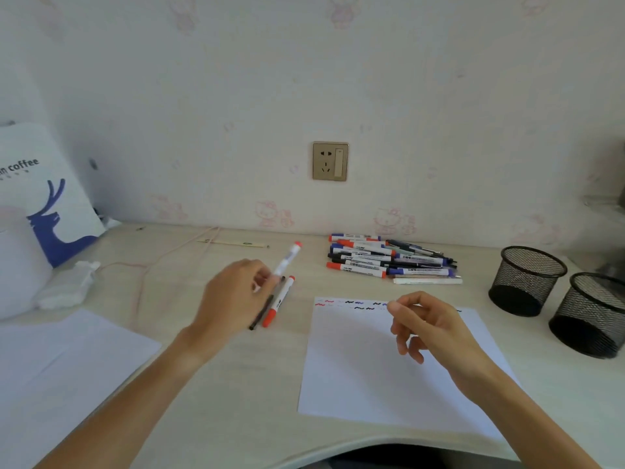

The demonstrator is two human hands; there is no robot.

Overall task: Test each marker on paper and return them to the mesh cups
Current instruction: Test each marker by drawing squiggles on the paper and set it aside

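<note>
The paper [389, 360] lies under the right hand [429, 323], whose fingers are loosely curled and hold nothing. The left hand [236, 292] pinches a red marker [287, 260] above two lying pens; its loose grip may drop it, far from the mesh cups [527, 280].

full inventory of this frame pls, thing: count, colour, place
mesh cups: 2, black, desk right, both tipped toward camera
marker pile: count unclear, red, blue and black caps, back centre
red marker: 1, lying beside a thin black pen
test paper: 1, white, squiggles along top edge
blank sheets: white, left
coffee bag: white and blue, far left
socket: 1, gold, wall
left hand: holds red-capped marker
right hand: over paper, loosely curled, holds nothing
</note>
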